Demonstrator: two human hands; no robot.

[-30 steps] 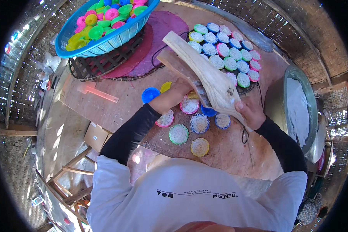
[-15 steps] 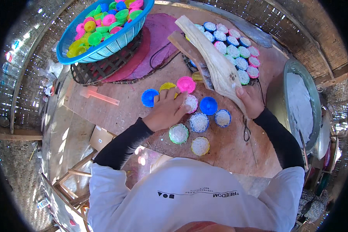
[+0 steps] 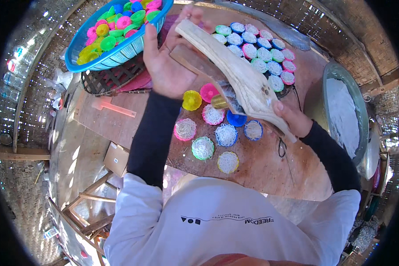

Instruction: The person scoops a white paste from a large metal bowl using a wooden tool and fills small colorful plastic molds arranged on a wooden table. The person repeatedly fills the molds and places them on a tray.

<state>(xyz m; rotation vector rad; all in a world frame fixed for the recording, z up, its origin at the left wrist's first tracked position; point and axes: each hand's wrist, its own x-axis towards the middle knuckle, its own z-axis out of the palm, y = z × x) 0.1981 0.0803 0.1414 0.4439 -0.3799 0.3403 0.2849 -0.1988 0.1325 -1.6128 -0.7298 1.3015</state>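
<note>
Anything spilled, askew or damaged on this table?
Nothing plainly spilled or broken. The wooden tool in the right hand has dark spots; can't tell if that's damage. Slightly untidy: white strands poke over the rim of the left of the two filled blue cups below the tool.

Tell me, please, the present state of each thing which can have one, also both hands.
Wooden tool: two arms spread apart
Right hand: closed on the tool's near end
Left hand: open; contact with tool unclear
Yellow cup beside left hand: empty
Pink cup beside it: empty
Lowest yellow cup: full of white strands
Blue basket: heaped with coloured cups
Big basin: holding white mass
Orange scraper: lying flat
</note>
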